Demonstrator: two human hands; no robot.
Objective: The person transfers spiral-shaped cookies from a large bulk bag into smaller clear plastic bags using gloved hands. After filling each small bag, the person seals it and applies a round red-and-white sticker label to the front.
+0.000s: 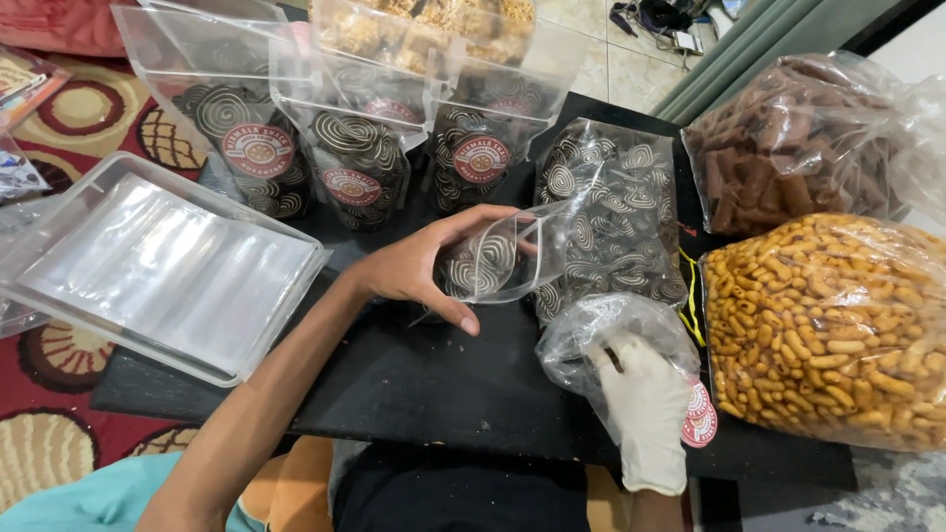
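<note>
While left fingers [463,320] pinch a small pouch [488,264], filled pouches [360,167] crowd behind

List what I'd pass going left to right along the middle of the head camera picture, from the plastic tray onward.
Clear plastic tray of flat bags → bare left hand → small pouch of spiral snacks it holds → large bag of spiral snacks → big bag of golden snacks.
</note>
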